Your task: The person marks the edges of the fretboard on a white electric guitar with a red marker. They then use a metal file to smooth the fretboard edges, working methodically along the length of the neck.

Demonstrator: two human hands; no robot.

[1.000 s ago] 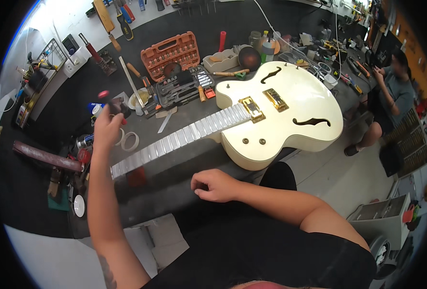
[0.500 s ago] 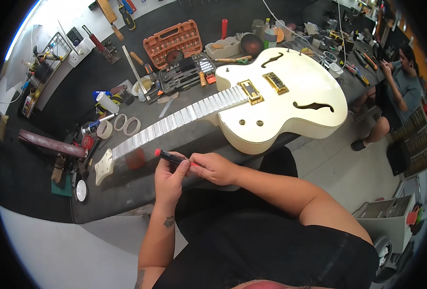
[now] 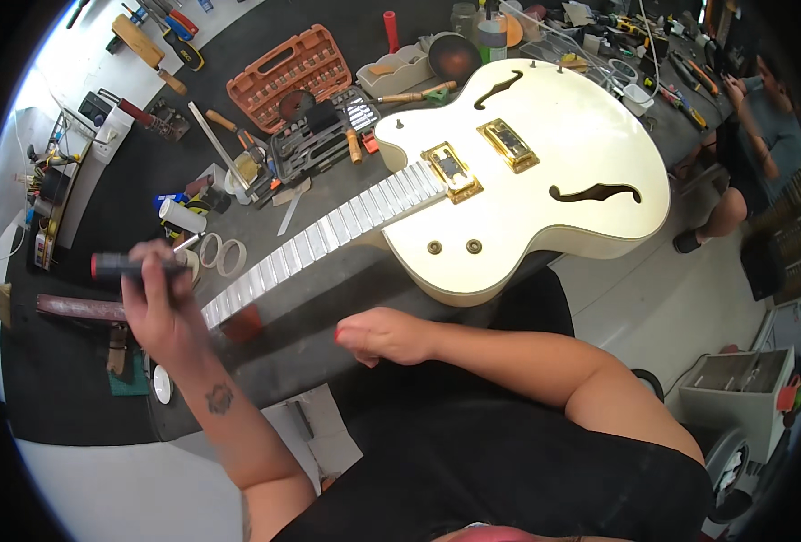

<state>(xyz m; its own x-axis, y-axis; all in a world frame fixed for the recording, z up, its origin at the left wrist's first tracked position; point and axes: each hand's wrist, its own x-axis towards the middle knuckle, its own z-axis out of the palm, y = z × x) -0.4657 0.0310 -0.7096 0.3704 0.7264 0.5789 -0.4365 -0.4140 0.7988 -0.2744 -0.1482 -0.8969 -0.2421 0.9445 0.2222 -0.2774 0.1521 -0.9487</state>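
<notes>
My left hand, blurred by motion, holds a black marker with a red end above the left part of the bench, near the neck's far end. My right hand is closed on a small red cap near the bench's front edge, below the neck. A cream hollow-body guitar lies face up with f-holes and two gold-framed pickups. Its fretboard is covered in silvery strips. The headstock is hidden behind my left hand.
An orange socket case, an open tool set, tape rolls and a red tube crowd the bench. A co-worker sits at the right. A drawer unit stands at lower right.
My hands, together on the marker half a second ago, have parted. My left hand has moved up and left with the marker; my right hand has shifted slightly left with the cap.
</notes>
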